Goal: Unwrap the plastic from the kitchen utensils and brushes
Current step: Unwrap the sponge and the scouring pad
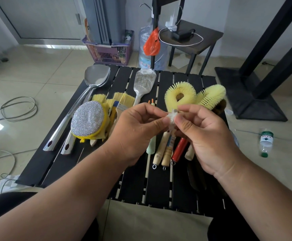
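**Head cam: both hands pinching a wad of plastic over the brush pile**

Head view looked down at a low black slatted table [133, 180] covered in kitchen stuff. Both hands were raised together above the middle of it. The left hand [134, 134] and the right hand [206, 136] each had thumb and fingertips curled in, pinching the same small crumpled bit of clear plastic [172, 117] between them. Whether that plastic was attached to anything underneath, I couldn't tell, the hands covered that spot.

Below the hands lay a row of brush handles [166, 150], mostly pale wood, one red, one light green, side by side and touching. Behind the hands sat two yellow bristle brushes: a looped one [180, 91] and a longer one [211, 96] just beside it on the right.

A spatula still in plastic wrap [144, 82] lay further back on the table, near the middle. On the left were two bare metal spatulas [82, 105] with long handles, a silver glittery scrubber pad [87, 119] on a yellow sponge, and some flat paintbrush-type brushes [122, 100] tucked behind it.

Off the table, a small green-capped bottle [266, 142] lay on the tile floor to the right, and a purple basket [110, 51] stood at the back.
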